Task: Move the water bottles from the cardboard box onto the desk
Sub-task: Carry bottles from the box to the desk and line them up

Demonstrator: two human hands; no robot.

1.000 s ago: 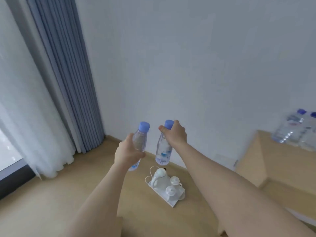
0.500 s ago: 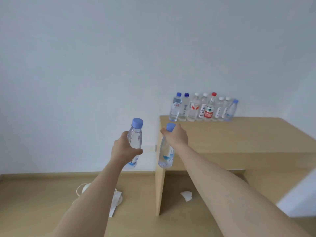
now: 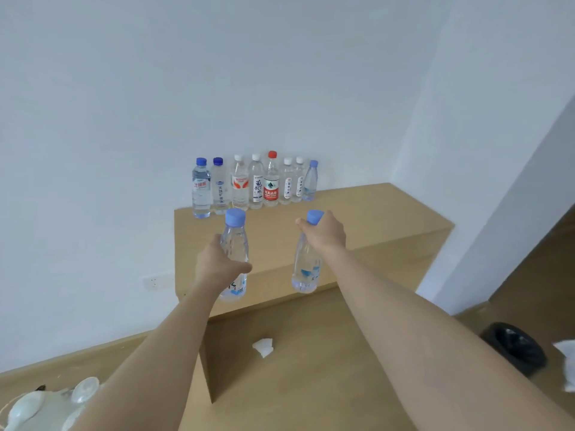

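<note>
We carry two water bottles, both upright with long axes vertical. Our left hand wraps its fingers around the body of the left bottle; our right hand pinches the right bottle at the neck, just under its blue cap. The worktop lies ahead of and below both bottles, with our right hand slightly nearer its free surface. A row of eight bottles stands against the wall beyond our fingers. The cardboard box is out of view.
</note>
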